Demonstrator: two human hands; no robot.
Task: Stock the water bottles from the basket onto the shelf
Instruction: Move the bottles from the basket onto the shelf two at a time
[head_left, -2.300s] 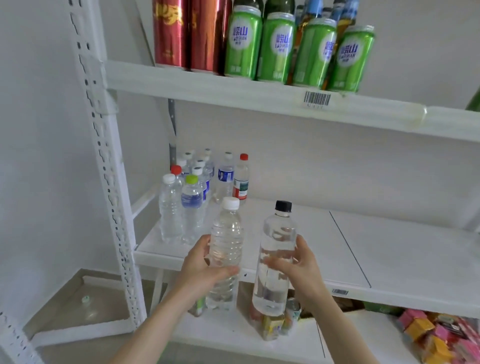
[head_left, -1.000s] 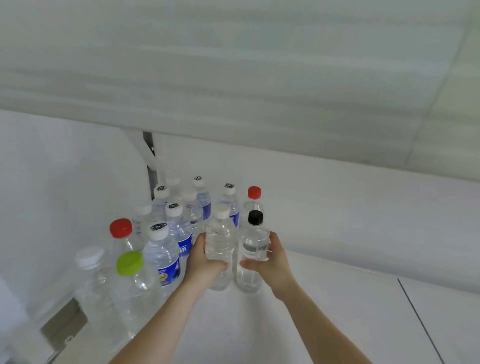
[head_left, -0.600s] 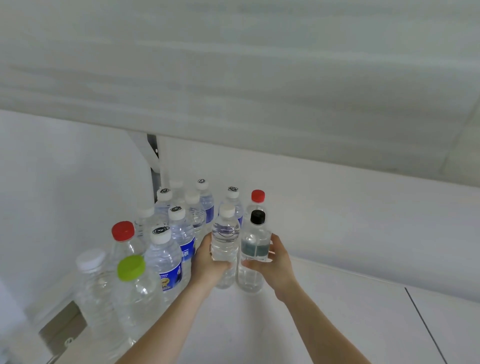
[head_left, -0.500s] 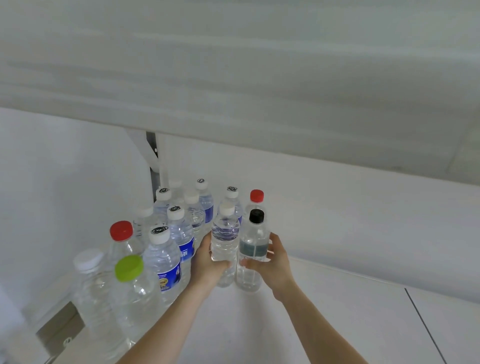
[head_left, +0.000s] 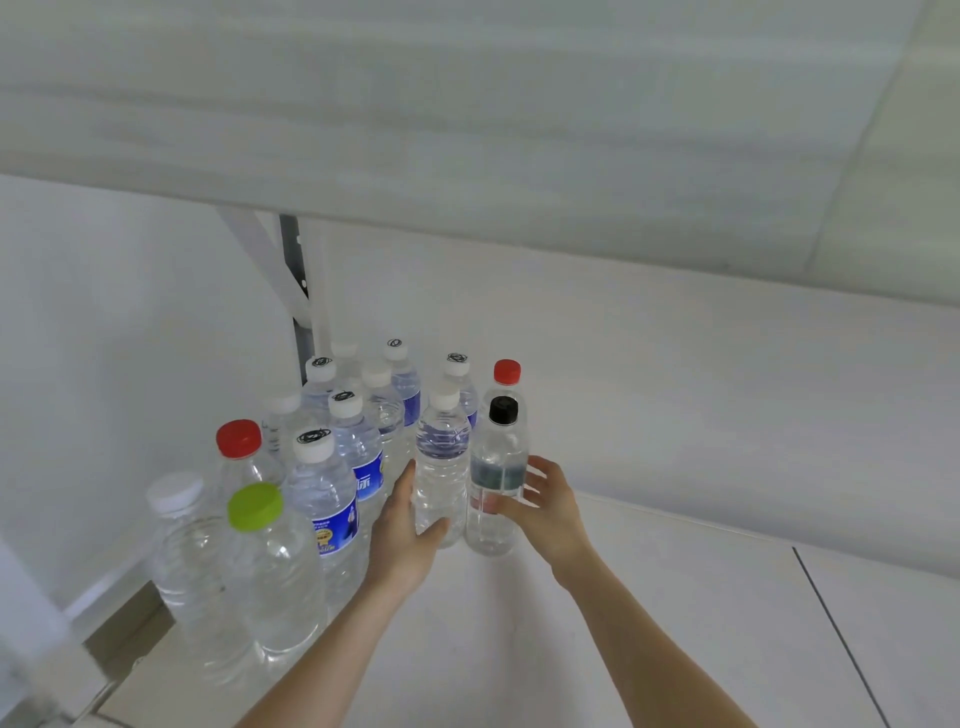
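Note:
Two clear water bottles stand side by side on the white shelf (head_left: 519, 649). My left hand (head_left: 400, 535) is wrapped round the white-capped bottle (head_left: 441, 462), thumb across its front. My right hand (head_left: 550, 514) holds the black-capped bottle (head_left: 498, 467), thumb on its front and fingers spread loosely behind it. Both bottles sit at the right edge of a group of several stocked bottles (head_left: 332, 467). The basket is out of view.
The stocked group fills the shelf's left back corner, with red (head_left: 238, 439), green (head_left: 255, 506) and white caps. A red-capped bottle (head_left: 507, 372) stands right behind the black-capped one. The upper shelf's underside (head_left: 467, 130) hangs low overhead. A shelf seam (head_left: 831, 623) runs at the right.
Both hands carried the two bottles from the shelf's front edge in to the stocked group and set them down. In the last half second my right fingers have spread a little.

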